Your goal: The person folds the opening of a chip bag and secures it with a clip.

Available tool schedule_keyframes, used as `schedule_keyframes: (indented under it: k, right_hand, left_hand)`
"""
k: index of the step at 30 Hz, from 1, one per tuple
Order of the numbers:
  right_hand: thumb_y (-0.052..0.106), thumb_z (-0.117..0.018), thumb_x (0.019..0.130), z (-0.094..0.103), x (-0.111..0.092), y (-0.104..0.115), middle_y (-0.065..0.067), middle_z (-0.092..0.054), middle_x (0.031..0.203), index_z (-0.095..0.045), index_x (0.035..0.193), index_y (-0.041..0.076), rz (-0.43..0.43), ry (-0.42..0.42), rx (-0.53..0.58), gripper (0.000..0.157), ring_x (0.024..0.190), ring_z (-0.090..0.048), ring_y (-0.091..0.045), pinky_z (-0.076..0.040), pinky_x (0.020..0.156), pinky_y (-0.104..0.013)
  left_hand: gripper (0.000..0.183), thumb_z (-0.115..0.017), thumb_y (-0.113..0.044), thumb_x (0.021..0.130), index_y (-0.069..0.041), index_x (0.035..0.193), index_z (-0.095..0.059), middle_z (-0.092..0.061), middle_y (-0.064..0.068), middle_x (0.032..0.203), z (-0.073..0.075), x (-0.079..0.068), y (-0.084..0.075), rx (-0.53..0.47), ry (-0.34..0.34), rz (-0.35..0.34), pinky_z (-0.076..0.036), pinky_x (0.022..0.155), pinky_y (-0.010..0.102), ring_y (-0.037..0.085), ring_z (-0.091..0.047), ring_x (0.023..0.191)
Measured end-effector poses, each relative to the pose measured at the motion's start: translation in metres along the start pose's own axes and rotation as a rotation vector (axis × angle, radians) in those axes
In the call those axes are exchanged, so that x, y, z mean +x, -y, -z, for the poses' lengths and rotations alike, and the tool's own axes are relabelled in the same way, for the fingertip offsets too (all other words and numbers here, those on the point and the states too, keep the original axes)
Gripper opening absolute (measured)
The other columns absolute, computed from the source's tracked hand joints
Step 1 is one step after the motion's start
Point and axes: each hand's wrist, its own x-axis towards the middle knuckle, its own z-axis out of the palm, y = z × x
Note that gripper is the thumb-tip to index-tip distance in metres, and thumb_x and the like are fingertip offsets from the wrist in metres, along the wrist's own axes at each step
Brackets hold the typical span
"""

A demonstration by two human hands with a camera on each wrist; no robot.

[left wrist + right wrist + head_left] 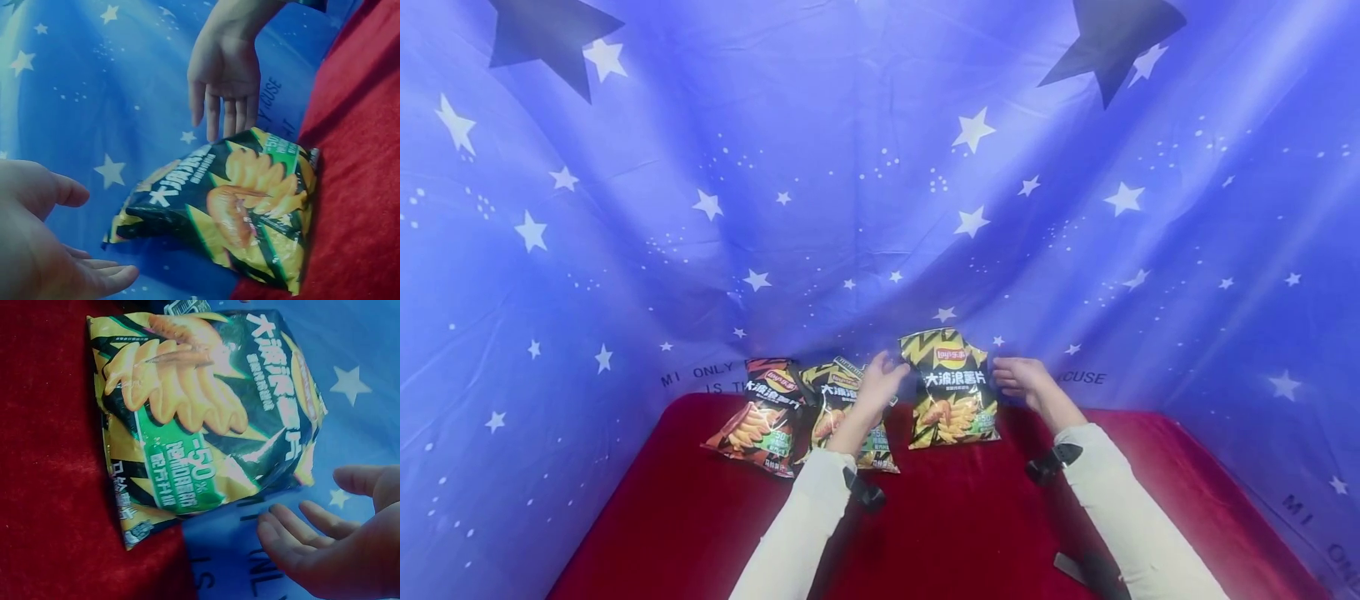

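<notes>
A black and yellow bag of potato chips [955,408] stands upright at the back of the red table, leaning on the blue cloth. To its left is my left hand [882,385], fingers apart from the bag. My right hand [1024,380] is beside the bag's right edge with a small gap. In the left wrist view, the left hand [37,231] has its thumb and fingers spread, holding nothing, and the right hand [226,72] shows its palm. The right wrist view shows the right hand [340,544] with relaxed fingers, apart from the chip bag [187,419].
An orange and black chip bag [760,421] and another yellow and black one [831,421] stand left of my left hand, the second partly covered by my arm. A starry blue cloth [850,167] rises behind the red table [955,525]. A dark object [1093,575] lies near my right forearm.
</notes>
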Motion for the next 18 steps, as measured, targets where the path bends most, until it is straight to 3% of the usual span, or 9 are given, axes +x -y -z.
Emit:
schedule_keyframes:
  k: [1,2,7,8,12,14,15,18]
  right_hand:
    - [0.019,-0.046,0.108,0.001,0.002,-0.003,-0.033,-0.038,0.152,-0.026,0.152,-0.013,-0.006,0.011,-0.002,0.058,0.139,-0.048,-0.045,-0.037,0.119,-0.051]
    - [0.021,-0.046,0.109,0.002,0.003,-0.005,-0.033,-0.037,0.151,-0.025,0.152,-0.013,-0.010,0.034,-0.001,0.059,0.140,-0.047,-0.046,-0.036,0.119,-0.052]
    - [0.027,-0.043,0.110,0.004,0.009,-0.013,-0.035,-0.027,0.157,-0.019,0.155,-0.011,-0.039,0.135,-0.002,0.064,0.145,-0.038,-0.048,-0.029,0.123,-0.054]
    - [0.028,-0.042,0.110,0.004,0.010,-0.014,-0.036,-0.020,0.159,-0.016,0.155,-0.011,-0.047,0.154,0.004,0.065,0.150,-0.024,-0.052,-0.027,0.124,-0.054]
    - [0.033,-0.044,0.109,0.004,0.015,-0.021,-0.034,-0.020,0.161,-0.019,0.155,-0.009,-0.064,0.179,0.016,0.067,0.150,-0.025,-0.050,-0.025,0.124,-0.054]
    - [0.034,-0.046,0.109,0.004,0.018,-0.025,-0.031,-0.030,0.160,-0.026,0.155,-0.007,-0.065,0.182,0.039,0.064,0.146,-0.038,-0.047,-0.029,0.124,-0.053]
    - [0.034,-0.047,0.108,0.004,0.019,-0.027,-0.030,-0.042,0.154,-0.033,0.153,-0.004,-0.066,0.187,0.056,0.060,0.140,-0.047,-0.043,-0.032,0.122,-0.051]
    - [0.031,-0.048,0.108,0.005,0.022,-0.031,-0.012,-0.073,0.121,-0.059,0.132,0.007,-0.064,0.219,0.123,0.035,0.112,-0.068,-0.023,-0.045,0.111,-0.041]
  left_hand:
    - [0.070,-0.060,-0.021,0.100,0.003,0.157,-0.027,-0.039,0.030,0.156,-0.002,0.001,0.002,-0.006,0.006,0.005,-0.036,0.118,0.057,0.046,-0.042,0.143]
    - [0.069,-0.060,-0.020,0.100,0.003,0.157,-0.027,-0.040,0.031,0.156,-0.004,0.002,0.003,-0.008,0.012,0.009,-0.037,0.117,0.058,0.046,-0.042,0.143]
    - [0.068,-0.059,-0.023,0.101,0.004,0.156,-0.029,-0.042,0.030,0.154,-0.013,0.007,0.006,0.020,0.043,0.035,-0.036,0.118,0.057,0.046,-0.044,0.142]
    - [0.067,-0.059,-0.023,0.101,0.004,0.156,-0.030,-0.043,0.029,0.154,-0.014,0.007,0.007,0.023,0.050,0.041,-0.037,0.118,0.057,0.045,-0.045,0.141]
    - [0.070,-0.059,-0.027,0.101,0.006,0.155,-0.030,-0.045,0.030,0.152,-0.021,0.009,0.011,0.042,0.079,0.044,-0.039,0.117,0.055,0.045,-0.047,0.139]
    - [0.070,-0.060,-0.028,0.101,0.007,0.154,-0.030,-0.047,0.031,0.150,-0.024,0.009,0.014,0.049,0.084,0.041,-0.040,0.116,0.054,0.045,-0.048,0.139]
    - [0.071,-0.061,-0.029,0.101,0.008,0.154,-0.031,-0.048,0.031,0.149,-0.026,0.009,0.015,0.054,0.081,0.035,-0.041,0.115,0.054,0.045,-0.050,0.138]
    - [0.070,-0.062,-0.028,0.101,0.009,0.152,-0.033,-0.052,0.031,0.145,-0.028,0.010,0.019,0.051,0.060,0.024,-0.044,0.113,0.053,0.044,-0.053,0.134]
